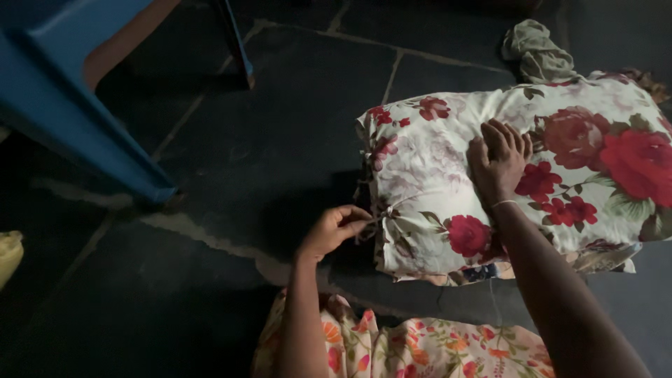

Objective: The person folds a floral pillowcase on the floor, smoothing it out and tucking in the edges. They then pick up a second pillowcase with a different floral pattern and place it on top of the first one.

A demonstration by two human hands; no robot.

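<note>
Head view, looking down at a dark stone floor point(231, 161) where a stuffed pillow point(448, 175) in a white cover with red roses lies, its long axis running from the tied end out toward the right edge of the picture. The left hand point(334, 229) sits just off that tied end, fingers pinched shut on a thin tie string point(381, 217) that comes from the gathered corner of the cover; the string runs straight from the pillow to the hand, so the pillow lies directly to this hand's right. The right hand point(498, 162) rests flat and open on top of the pillow, fingers spread, pressing the cover and gripping nothing. Beyond the pillow's far corner lies a crumpled grey-green cloth point(535, 52). Well away from the tied end stands a blue plastic chair point(77, 105), only partly in frame. The pillow's right end is cut off, and the dim light makes the knot itself hard to read.
</note>
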